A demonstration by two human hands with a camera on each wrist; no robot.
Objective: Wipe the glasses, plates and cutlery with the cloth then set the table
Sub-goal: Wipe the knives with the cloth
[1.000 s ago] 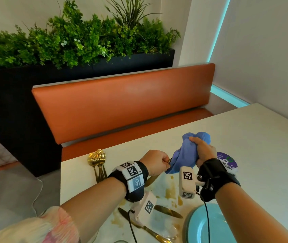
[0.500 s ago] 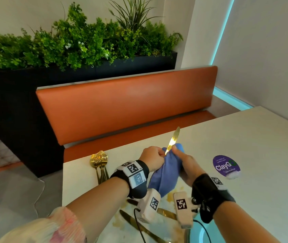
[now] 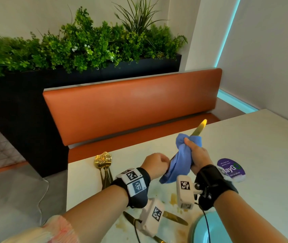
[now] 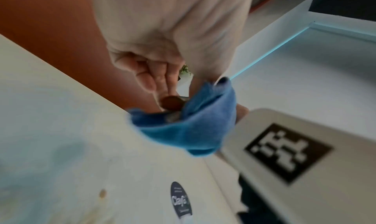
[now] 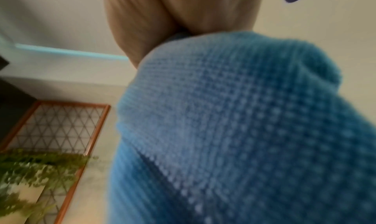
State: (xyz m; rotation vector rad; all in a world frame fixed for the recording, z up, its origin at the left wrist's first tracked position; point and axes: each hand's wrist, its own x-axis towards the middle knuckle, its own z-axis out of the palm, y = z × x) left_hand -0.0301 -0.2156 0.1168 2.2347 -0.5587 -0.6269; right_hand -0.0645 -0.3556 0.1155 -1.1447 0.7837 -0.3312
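Observation:
A gold knife slants up over the table, its blade tip poking out of the blue cloth. My left hand grips the knife's handle end, fingers curled round it. My right hand clutches the cloth round the blade's middle. In the right wrist view the blue cloth fills most of the picture. In the left wrist view the blue cloth hangs below my fingers. The knife's middle is hidden inside the cloth.
Several gold spoons and forks lie at the table's far left edge. Two gold knives lie near brown stains. A light blue plate sits at the bottom right, a purple sticker beyond my right wrist. An orange bench stands behind the table.
My right hand has slid the cloth up along the blade, away from my left hand, so less of the blade shows. The knife tilts more to the right.

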